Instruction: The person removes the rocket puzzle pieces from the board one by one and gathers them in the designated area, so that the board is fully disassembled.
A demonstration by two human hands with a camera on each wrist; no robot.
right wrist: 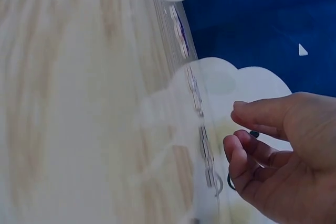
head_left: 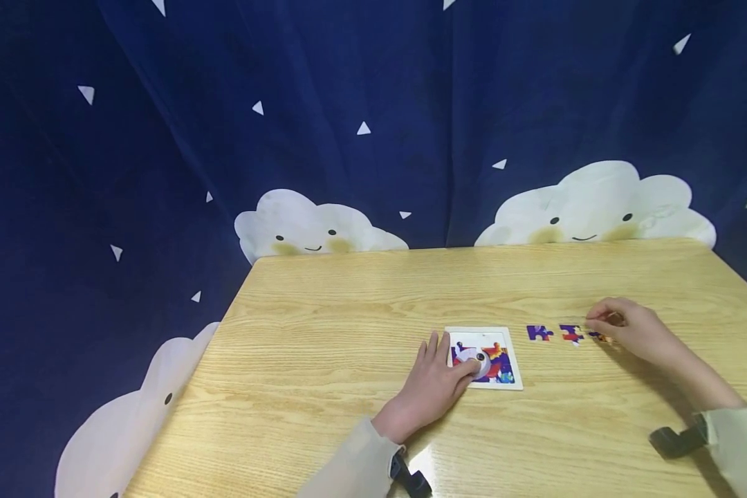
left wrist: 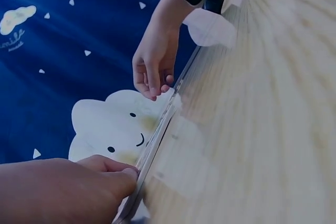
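A small jigsaw puzzle in a white frame (head_left: 515, 370) lies on the table, its lower part filled with a colourful picture and a white strip bare at the top. My left hand (head_left: 428, 387) rests on its left side, the thumb lying across the picture and the fingers stretched along the edge. To the right lie loose puzzle pieces, a purple one (head_left: 537, 333) and a purple, red and white one (head_left: 570, 333). My right hand (head_left: 638, 332) hovers just above a third, darker piece (head_left: 600, 337), partly hidden by the fingers. In the right wrist view, thumb and fingers are bent and apart, nothing between them.
The wooden table (head_left: 324, 311) reaches back to a dark blue curtain (head_left: 348, 83) printed with white triangles and smiling clouds. Black wrist straps (head_left: 678, 441) sit at both sleeves.
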